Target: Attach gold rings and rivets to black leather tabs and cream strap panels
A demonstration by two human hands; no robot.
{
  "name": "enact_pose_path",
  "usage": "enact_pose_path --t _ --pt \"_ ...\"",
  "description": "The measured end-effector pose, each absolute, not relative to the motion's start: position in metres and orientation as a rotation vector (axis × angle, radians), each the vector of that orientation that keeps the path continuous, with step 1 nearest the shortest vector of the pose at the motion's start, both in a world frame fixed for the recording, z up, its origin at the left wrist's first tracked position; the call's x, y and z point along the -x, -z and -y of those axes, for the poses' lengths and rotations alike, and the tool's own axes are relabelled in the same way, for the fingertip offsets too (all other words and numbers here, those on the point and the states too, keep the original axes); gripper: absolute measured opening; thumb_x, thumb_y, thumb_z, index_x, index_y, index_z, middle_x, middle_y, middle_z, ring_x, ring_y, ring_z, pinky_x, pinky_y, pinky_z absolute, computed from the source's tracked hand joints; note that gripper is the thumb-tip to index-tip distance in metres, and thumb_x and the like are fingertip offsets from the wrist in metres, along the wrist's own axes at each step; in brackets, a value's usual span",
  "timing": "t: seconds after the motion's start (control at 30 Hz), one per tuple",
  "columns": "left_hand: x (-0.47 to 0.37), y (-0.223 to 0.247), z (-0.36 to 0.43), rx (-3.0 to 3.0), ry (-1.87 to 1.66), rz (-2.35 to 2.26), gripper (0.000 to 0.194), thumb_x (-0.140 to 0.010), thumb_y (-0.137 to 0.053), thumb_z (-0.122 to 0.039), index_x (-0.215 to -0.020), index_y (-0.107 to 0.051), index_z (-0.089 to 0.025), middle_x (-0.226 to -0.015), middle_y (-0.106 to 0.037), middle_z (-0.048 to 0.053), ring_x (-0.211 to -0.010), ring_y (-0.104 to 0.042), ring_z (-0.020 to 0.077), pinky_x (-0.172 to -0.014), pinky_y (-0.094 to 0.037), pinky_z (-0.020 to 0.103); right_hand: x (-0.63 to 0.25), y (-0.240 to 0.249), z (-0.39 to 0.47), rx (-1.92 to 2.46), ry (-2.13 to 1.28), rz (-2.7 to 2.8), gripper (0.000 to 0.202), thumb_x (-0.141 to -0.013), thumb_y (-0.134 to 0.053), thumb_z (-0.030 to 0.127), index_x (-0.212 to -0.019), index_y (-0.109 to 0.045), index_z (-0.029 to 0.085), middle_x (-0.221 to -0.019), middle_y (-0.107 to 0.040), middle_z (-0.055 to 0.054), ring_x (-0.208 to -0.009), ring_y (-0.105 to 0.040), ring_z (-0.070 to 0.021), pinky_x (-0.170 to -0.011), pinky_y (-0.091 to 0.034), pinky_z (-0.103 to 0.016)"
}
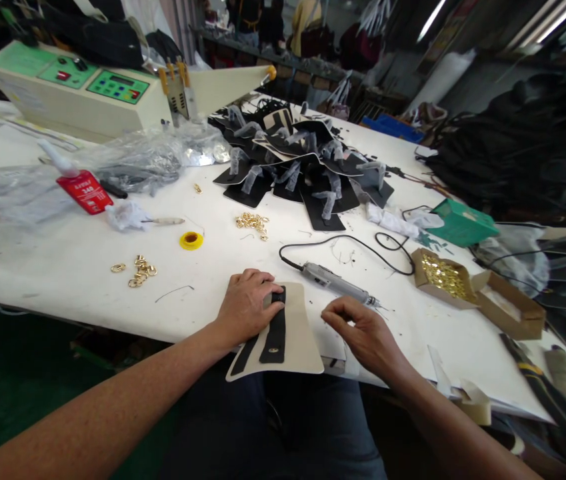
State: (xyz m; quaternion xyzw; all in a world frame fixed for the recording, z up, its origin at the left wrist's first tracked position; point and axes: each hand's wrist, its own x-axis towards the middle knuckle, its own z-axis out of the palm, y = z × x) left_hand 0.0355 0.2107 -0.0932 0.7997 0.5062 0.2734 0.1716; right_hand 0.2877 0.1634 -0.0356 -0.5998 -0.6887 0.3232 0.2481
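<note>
A beige panel with two black straps lies at the table's front edge, its lower end jutting over it. My left hand rests on the panel from the left, its thumb and index finger closed around the upper end of the black strap. Near that strap's lower end shows a small metal fitting. To the right of the panel, my right hand hovers with its fingers curled and the tips together; what they hold, if anything, is too small to see. Beyond it lies a grey electric screwdriver with a black cable.
Gold rings and more gold hardware lie near a yellow tape roll. Black panels pile up at the back. A red glue bottle is left; a box of gold parts is right.
</note>
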Motion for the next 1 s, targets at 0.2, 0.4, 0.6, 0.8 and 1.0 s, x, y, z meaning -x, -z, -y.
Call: enact_pose_path --t 0.2,0.4,0.6,0.8,1.0 --pt "-0.033 0.096 -0.212 -2.279 -0.766 -1.415 0.024 -0.090 -0.077 -0.038 -0.112 -0.076 -0.029 -0.129 -0.072 0.005 -0.125 -0.058 0.0289 -0.102 -0.044 0.051 -0.238 0.046 -0.215 1.446 -1.021 1.973 0.013 -0.093 -0.067 0.025 -0.082 -0.073 0.022 -0.088 -0.067 -0.001 -0.090 -0.062 -0.0186 -0.085 -0.044 -0.033" --pt "-0.031 0.096 -0.214 -2.279 -0.765 -1.390 0.026 -0.090 -0.077 -0.039 -0.114 -0.076 -0.028 -0.131 -0.072 0.005 -0.126 -0.057 0.0291 -0.102 -0.044 0.051 -0.229 0.069 -0.220 1.498 -1.020 1.991 0.016 -0.095 -0.066 0.025 -0.082 -0.073 0.022 -0.087 -0.064 0.000 -0.088 -0.061 -0.0176 -0.084 -0.044 -0.033" --pt "-0.030 0.096 -0.216 -2.276 -0.758 -1.387 0.027 -0.091 -0.077 -0.041 -0.115 -0.075 -0.028 -0.131 -0.071 0.005 -0.126 -0.057 0.0294 -0.101 -0.044 0.052 -0.226 0.067 -0.221 1.540 -0.957 2.020 0.013 -0.092 -0.069 0.021 -0.080 -0.074 0.022 -0.085 -0.066 0.000 -0.084 -0.062 -0.0168 -0.080 -0.044 -0.031" --pt "-0.029 0.097 -0.216 -2.274 -0.743 -1.389 0.026 -0.092 -0.076 -0.041 -0.115 -0.075 -0.029 -0.133 -0.070 0.005 -0.127 -0.056 0.0291 -0.102 -0.043 0.051 -0.222 0.065 -0.223 1.670 -0.936 1.967 0.010 -0.087 -0.072 0.022 -0.078 -0.075 0.021 -0.081 -0.071 -0.001 -0.077 -0.064 -0.0170 -0.071 -0.044 -0.030" --pt "-0.030 0.096 -0.216 -2.272 -0.706 -1.394 0.027 -0.092 -0.075 -0.042 -0.117 -0.075 -0.030 -0.136 -0.070 0.006 -0.129 -0.055 0.0306 -0.103 -0.042 0.051 -0.218 0.057 -0.226 1.781 -0.946 1.978 0.011 -0.086 -0.070 0.026 -0.077 -0.075 0.021 -0.079 -0.074 -0.002 -0.072 -0.062 -0.0169 -0.066 -0.040 -0.029"
